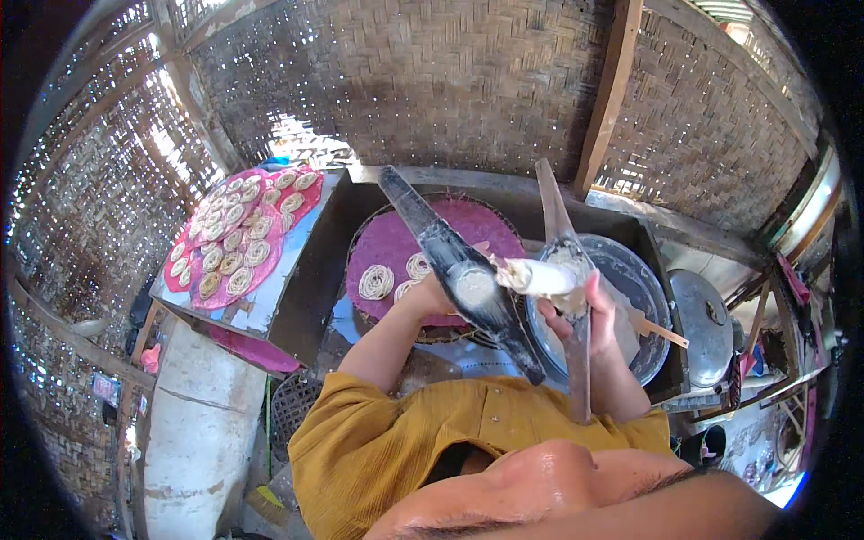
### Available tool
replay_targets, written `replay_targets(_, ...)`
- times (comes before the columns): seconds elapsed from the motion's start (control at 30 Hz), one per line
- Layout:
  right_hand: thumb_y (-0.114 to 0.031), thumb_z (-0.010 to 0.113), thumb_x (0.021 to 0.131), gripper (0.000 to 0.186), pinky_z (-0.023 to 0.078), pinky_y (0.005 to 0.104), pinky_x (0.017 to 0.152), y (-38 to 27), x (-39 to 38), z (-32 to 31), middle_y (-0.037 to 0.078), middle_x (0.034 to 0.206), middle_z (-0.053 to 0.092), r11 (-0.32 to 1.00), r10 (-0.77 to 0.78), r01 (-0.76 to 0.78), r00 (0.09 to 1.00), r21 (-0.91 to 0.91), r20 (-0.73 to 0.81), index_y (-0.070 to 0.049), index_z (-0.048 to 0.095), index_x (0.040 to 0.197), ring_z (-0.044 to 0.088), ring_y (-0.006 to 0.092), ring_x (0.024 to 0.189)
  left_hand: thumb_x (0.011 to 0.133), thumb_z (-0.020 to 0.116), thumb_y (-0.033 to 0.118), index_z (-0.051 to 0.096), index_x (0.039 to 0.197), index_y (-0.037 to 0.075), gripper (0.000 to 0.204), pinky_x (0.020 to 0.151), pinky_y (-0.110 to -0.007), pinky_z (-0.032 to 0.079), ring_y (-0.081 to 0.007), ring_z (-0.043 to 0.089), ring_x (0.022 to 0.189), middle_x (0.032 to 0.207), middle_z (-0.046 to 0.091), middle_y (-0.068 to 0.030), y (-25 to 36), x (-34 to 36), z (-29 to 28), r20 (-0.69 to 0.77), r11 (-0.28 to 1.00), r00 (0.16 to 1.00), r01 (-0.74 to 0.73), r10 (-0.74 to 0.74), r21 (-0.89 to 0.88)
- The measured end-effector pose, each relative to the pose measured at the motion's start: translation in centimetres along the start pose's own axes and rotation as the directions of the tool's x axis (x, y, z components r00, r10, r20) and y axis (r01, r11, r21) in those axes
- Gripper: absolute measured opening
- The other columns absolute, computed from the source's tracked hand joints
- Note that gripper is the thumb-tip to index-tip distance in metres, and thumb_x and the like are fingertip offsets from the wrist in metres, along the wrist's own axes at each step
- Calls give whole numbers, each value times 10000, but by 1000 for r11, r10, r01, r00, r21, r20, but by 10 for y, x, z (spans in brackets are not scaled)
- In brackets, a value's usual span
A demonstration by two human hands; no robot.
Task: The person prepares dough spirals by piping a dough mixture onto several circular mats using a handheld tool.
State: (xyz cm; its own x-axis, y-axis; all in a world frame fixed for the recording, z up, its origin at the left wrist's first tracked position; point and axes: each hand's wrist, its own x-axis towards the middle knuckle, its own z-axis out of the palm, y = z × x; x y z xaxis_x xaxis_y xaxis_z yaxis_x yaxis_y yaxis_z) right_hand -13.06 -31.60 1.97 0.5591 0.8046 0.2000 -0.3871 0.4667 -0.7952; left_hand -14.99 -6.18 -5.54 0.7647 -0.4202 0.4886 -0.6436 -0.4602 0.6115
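Note:
My left hand (436, 295) is wrapped round the underside of a dark wooden press bar (432, 238); the bar largely hides its fingers. Whitish dough (474, 287) shows in the round opening at the bar's middle. In my right hand (601, 317) is a paler wooden press handle (579, 360), gripped near its middle. A white cylindrical plunger (540, 277) sticks out from it toward the dark bar, with dough clinging to its end. Both press parts are tilted and apart. Beneath my left hand, coiled noodle-like dough rounds (376, 282) lie on a pink cloth (486, 216) over a round woven tray.
Below my right hand stands a grey basin (661, 283) with pale dough and a wooden stick (661, 332). A lidded metal pot (706, 315) is on the right. At far left, many coiled rounds (232, 216) lie on pink sheets atop a box (310, 234). A woven wall (432, 81) closes the back.

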Motion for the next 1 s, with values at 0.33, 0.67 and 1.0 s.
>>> replay_targets(0.33, -609, 486, 759, 668, 313, 166, 346, 14, 28, 0, 62, 689, 541, 985, -145, 107, 934, -132, -327, -9, 488, 1052, 451, 80, 465, 635, 730, 86, 565, 1024, 37, 425, 838, -317, 432, -157, 547, 935, 1012, 585, -75, 66, 21, -5, 31, 798, 967, 226, -252, -559)
replay_targets(0.67, -267, 756, 616, 1051, 485, 300, 651, -27, 16, -2, 175, 1218, 405, 568, -329, 193, 944, -800, -6, -108, 61, 1388, 559, 234, 881, 603, 679, 214, 619, 819, 47, 279, 689, -356, 469, -298, 593, 763, 781, 607, -157, 62, 15, -16, -243, 959, 934, 281, -262, 44)
replay_targets(1.0, -268, 794, 544, 902, 455, 423, 793, -26, 12, 37, 218, 1192, 399, -184, -175, 418, 876, -889, 449, -78, 316, 1284, 496, 403, 1007, 574, 668, 356, 613, 745, 76, 333, 625, -404, 473, -329, 594, 698, 717, 606, -160, 47, 4, 4, -176, 890, 943, 326, -282, 320)
